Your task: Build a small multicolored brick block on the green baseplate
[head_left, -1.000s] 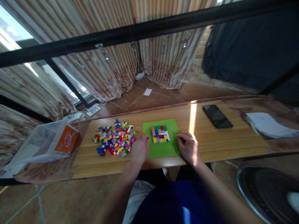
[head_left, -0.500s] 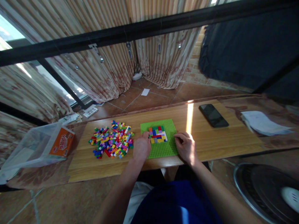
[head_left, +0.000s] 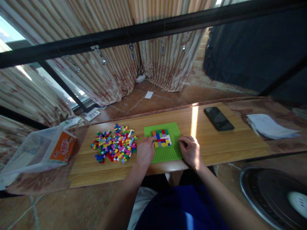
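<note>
A green studded baseplate lies on the wooden board in front of me. Near its middle is a patch of colourful toy bricks, laid close together, with white ones along the right side. My left hand is closed, its fingertips at the left side of this patch; whatever they pinch is too small and hidden to make out. At the right edge of the baseplate, my right hand has its fingers curled and its thumb and forefinger gripping the edge. A spread-out pile of loose bricks lies left of my left hand.
A black phone lies on the wooden board at the right, with white papers beyond it. To the far left stands a clear plastic box with an orange label. A round dark object stands low at the right.
The fingers of my left hand have shifted slightly at the left side of the brick patch. My right hand stays at the baseplate's edge.
</note>
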### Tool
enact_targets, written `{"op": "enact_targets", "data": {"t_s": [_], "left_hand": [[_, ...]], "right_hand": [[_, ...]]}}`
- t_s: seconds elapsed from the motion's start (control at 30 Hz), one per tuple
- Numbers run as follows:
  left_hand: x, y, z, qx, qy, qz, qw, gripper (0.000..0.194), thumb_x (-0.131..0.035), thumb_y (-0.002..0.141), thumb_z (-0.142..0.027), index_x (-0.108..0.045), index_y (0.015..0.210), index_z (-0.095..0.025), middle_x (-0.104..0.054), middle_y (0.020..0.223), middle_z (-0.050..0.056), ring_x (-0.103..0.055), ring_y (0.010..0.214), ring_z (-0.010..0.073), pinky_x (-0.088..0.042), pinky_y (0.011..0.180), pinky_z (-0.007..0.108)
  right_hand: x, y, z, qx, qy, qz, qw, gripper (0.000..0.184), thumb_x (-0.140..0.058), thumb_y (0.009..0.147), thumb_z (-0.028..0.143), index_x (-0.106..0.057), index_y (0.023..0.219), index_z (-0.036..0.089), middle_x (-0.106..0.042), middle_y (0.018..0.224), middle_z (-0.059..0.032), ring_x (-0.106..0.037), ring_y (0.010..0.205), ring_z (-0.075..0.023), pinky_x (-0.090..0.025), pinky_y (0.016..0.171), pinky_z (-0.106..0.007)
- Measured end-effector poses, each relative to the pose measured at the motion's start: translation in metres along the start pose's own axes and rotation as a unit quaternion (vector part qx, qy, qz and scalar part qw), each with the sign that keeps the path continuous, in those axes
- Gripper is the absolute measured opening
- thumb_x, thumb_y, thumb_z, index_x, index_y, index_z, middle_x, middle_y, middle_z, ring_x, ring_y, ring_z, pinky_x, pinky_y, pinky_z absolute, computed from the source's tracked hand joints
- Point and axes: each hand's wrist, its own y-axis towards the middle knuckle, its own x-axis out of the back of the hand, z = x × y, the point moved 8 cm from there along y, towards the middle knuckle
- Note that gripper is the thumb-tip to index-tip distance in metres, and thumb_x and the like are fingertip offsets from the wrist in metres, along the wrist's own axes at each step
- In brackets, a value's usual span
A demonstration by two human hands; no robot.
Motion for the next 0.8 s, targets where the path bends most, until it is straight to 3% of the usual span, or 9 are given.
{"op": "enact_targets", "data": {"t_s": [0.47, 0.8], "left_hand": [[-0.007, -0.003, 0.001, 0.062, 0.012, 0.004, 0.998, 0.025, -0.048, 0.091, -0.016, -0.058, 0.113, -0.021, -0.071, 0.107, 0.007, -0.068, 0.095, 0.0216, -0.050, 0.082, 0.032], [0.003, -0.001, 0.012, 0.073, -0.091, -0.037, 0.992, 0.026, -0.046, 0.093, -0.018, -0.062, 0.113, -0.018, -0.072, 0.105, 0.008, -0.067, 0.098, 0.0204, -0.050, 0.089, 0.032]], "right_hand": [[0.000, 0.000, 0.000, -0.002, 0.004, 0.004, 1.000, 0.018, -0.054, 0.081, 0.018, -0.072, 0.082, 0.020, -0.069, 0.090, -0.0074, -0.063, 0.087, -0.0217, -0.052, 0.080, -0.037], [-0.002, -0.001, -0.002, -0.003, 0.003, 0.002, 1.000, 0.018, -0.054, 0.082, 0.019, -0.071, 0.081, 0.020, -0.069, 0.089, -0.0068, -0.063, 0.086, -0.0210, -0.051, 0.080, -0.036]]}}
